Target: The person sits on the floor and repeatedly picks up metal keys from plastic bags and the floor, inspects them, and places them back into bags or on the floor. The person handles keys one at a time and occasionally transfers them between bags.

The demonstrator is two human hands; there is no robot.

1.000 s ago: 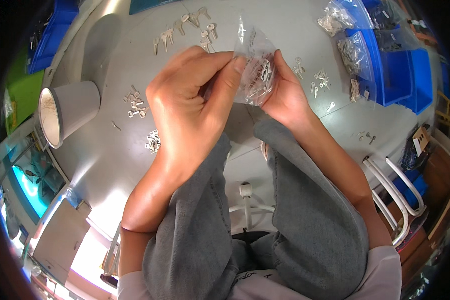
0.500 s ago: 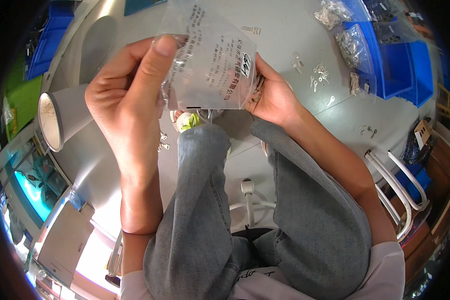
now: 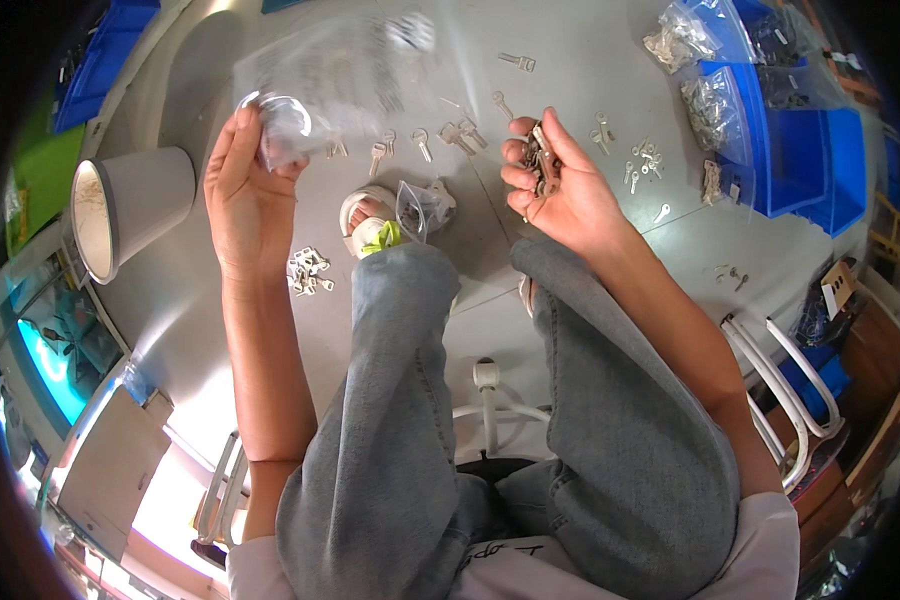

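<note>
In my left hand (image 3: 250, 222) I pinch a corner of a clear plastic bag (image 3: 345, 85) with printing on it; the bag is blurred and stretches out to the right. My right hand (image 3: 582, 205) is palm up, fingers curled round a bunch of keys (image 3: 541, 165). Several loose keys (image 3: 422, 143) lie scattered on the grey floor between and beyond my hands. A small pile of keys (image 3: 310, 272) rests beside my left forearm. More keys (image 3: 648, 158) lie to the right of my right hand.
Blue bins (image 3: 815, 160) with bags of small parts (image 3: 712, 112) stand at the right. A pale bin (image 3: 140, 205) lies on its side at the left. Near my sandaled foot (image 3: 370, 215) is another clear bag (image 3: 420, 208). White metal legs (image 3: 775, 390) stand at lower right.
My left hand has drawn the bag away to the left and lowered, apart from my right hand. The keys in my right hand, earlier mostly behind the bag, now show.
</note>
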